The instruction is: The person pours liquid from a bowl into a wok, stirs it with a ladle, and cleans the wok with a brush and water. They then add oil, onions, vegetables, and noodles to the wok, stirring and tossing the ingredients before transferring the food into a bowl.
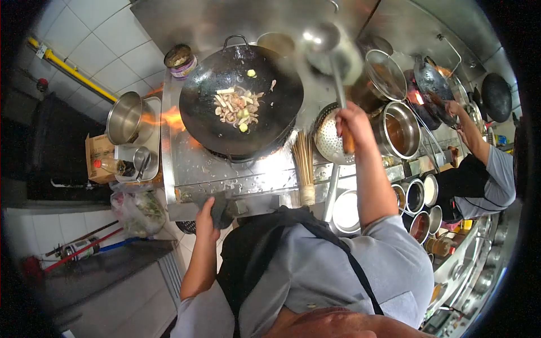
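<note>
Steel stovetop point(194, 177), hands point(355, 125) well apart

Ladle point(337, 79) held aloft (flames point(172, 117) beside wok point(279, 84)).

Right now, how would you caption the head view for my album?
Flames flare beside a black wok holding chopped food, right hand gripping a ladle, left hand a dark cloth.

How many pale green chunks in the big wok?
3 visible: one chunk beyond the food pile, another in its near part, the third at its near edge. More may be buried.
</note>
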Demonstrator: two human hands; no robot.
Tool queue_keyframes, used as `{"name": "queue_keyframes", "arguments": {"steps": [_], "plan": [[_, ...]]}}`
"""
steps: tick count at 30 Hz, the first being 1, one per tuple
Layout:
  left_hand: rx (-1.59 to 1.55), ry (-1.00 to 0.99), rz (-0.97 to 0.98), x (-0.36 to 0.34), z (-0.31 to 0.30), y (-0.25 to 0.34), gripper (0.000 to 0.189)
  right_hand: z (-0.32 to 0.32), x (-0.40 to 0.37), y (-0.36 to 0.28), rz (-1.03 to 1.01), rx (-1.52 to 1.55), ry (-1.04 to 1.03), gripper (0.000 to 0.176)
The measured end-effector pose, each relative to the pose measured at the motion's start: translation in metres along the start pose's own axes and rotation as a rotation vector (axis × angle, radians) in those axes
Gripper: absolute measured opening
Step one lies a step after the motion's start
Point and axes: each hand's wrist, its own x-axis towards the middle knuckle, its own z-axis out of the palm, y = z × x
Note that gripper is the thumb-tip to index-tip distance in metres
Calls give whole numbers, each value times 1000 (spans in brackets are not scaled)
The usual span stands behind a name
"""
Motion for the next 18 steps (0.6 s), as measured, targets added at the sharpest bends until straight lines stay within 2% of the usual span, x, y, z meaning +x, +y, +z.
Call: {"name": "queue_keyframes", "arguments": {"steps": [2,4,7,12,14,15,18], "plan": [[43,173,129,-29,4,4,36,-16,26,-18,41,97,-27,11],[43,186,108,-34,-19,-4,35,-31,56,-26,145,345,-75,9],[38,199,86,-41,-45,-17,33,-28,82,-48,197,482,-16,9],[56,210,88,-78,-26,-5,33,-34,111,-54,241,621,-104,16],[145,262,125,-89,-10,3,33,-42,120,-49,315,691,-202,16],[139,279,125,-88,-8,3,33,-39,115,-52,302,634,-146,18],[161,358,129,-85,-18,-1,33,-46,125,-44,305,620,-192,21]]}}
